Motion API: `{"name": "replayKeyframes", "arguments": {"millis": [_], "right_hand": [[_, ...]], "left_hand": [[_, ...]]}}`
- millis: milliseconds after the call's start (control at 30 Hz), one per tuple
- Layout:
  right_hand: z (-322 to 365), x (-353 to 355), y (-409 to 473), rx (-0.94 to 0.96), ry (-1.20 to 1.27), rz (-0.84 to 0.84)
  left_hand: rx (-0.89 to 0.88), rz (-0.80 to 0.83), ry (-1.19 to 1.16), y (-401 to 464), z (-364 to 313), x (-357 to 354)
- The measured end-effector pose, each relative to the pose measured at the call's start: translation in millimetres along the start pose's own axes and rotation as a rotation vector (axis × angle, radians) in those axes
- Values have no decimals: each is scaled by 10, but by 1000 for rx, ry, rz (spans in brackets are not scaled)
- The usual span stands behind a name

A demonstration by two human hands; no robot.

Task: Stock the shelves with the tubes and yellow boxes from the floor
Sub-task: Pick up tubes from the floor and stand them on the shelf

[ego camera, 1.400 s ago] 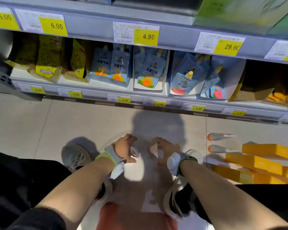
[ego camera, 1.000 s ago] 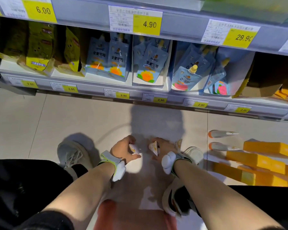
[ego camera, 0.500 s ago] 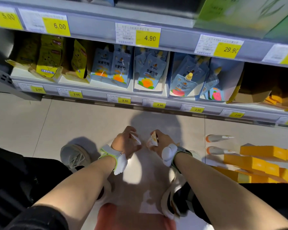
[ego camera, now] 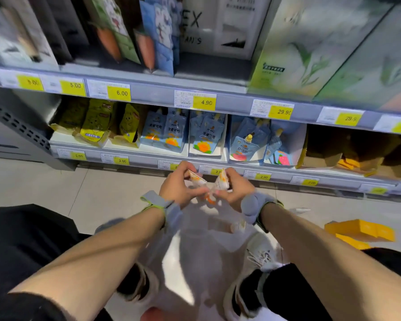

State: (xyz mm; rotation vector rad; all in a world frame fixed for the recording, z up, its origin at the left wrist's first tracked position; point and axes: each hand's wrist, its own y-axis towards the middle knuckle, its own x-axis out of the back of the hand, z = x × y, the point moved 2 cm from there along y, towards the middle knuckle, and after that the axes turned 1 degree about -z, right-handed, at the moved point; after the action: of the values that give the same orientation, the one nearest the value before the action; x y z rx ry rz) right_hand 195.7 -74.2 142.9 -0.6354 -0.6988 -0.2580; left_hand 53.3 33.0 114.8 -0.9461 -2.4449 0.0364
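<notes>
— Nearest: left hand [ego camera: 180, 189], right hand [ego camera: 235, 193]?
— Each curled round one tube: left tube [ego camera: 196, 178], right tube [ego camera: 222, 180], raised just before the bottom shelf [ego camera: 148, 158].
— Beyond?
— Yellow boxes [ego camera: 361, 231] on floor, right.
— Risk?
— Possibly slipping: small tubes, fingertip holds, crowded pouches [ego camera: 204, 137] behind.

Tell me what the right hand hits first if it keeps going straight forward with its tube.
Probably the bottom shelf's price rail, right behind the right hand and its tube; above the rail sit blue pouches. Depth is unclear.
</notes>
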Motion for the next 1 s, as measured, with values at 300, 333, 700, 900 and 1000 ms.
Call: {"name": "replayKeyframes", "arguments": {"millis": [300,333,700,900,1000], "right_hand": [[476,582,-192,202,5,-184],[518,635,-216,226,7,-201],[946,1195,-399,392,-22,-413],[1155,1460,-356,485,42,-545],[1236,1574,-306,529,84,-617]], "left_hand": [[-214,-214,-172,-10,-776,372],[-238,-222,-177,1,-839,406],[-424,-341,-205,103,-1631,852],[-516,-412,-148,261,-1994,1063],[-539,-452,-126,350,-2155,1136]]}}
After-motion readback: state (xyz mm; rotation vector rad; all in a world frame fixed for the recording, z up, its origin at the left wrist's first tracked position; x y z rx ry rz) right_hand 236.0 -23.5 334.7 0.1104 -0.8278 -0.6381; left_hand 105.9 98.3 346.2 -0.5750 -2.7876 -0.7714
